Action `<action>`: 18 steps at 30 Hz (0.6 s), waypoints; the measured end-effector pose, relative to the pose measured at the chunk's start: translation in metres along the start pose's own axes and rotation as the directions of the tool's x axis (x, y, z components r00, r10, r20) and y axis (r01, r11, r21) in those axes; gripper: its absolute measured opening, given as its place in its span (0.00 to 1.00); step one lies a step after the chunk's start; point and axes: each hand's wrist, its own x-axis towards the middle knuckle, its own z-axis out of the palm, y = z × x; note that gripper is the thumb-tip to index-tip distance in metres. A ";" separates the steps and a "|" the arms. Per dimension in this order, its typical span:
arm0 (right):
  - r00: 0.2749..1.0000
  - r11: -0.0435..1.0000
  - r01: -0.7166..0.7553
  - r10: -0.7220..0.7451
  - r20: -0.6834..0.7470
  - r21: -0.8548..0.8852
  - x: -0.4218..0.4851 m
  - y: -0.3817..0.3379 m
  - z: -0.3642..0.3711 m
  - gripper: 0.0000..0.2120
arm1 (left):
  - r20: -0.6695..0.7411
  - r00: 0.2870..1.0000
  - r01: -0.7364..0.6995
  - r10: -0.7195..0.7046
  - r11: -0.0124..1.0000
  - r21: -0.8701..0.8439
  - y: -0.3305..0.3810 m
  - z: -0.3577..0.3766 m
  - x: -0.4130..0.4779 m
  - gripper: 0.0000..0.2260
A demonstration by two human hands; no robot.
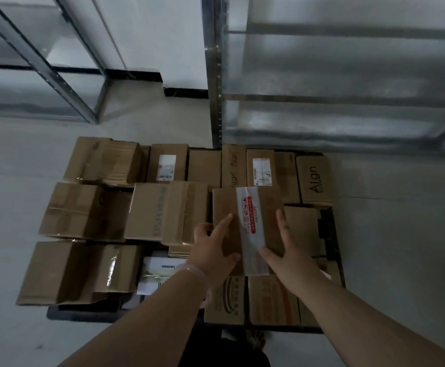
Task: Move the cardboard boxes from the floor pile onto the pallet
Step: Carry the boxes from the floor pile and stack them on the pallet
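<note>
The left hand (212, 246) grips the taped box (224, 202) at its left edge, forefinger straight along the top and the other fingers curled over the side. The right hand (286, 250) lies flat on the top, thumb spread onto the white tape. The box sits at the centre of the frame, on the pallet (331, 229) among the other cardboard boxes (83, 210).

It appears to rest higher than its neighbours. If it bridges a gap or sits on uneven tops, it will probably rock or slide toward the lower right once both hands let go. Pushing it left could shove the brown box touching its left side. The big boxes at the left of the frame seem to overhang the pallet's edge, so a knock there could tip one onto the floor (401, 234).

Counted: two hands, one box in hand, one pallet. About seven boxes stand in the far row and roughly eight more nearer, some edges too dim to separate. One white parcel (160, 271) lies at lower centre. Two metal racks (216, 75) stand in the upper frame. The floor pile is out of view.
</note>
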 end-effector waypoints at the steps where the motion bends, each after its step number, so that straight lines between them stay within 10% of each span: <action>1: 1.000 1.000 -0.010 0.010 -0.004 -0.007 0.019 0.007 0.007 0.43 | -0.003 1.000 0.007 -0.007 1.000 -0.012 -0.010 0.005 0.017 0.37; 11: 0.995 0.999 -0.046 0.046 -0.085 -0.005 0.193 0.070 0.100 0.44 | -0.037 0.999 0.037 -0.035 0.998 0.051 -0.125 0.053 0.169 0.38; 18: 0.994 0.999 -0.052 0.052 -0.091 0.002 0.247 0.109 0.138 0.42 | -0.103 0.994 0.016 0.029 0.914 0.406 -0.183 0.077 0.217 0.38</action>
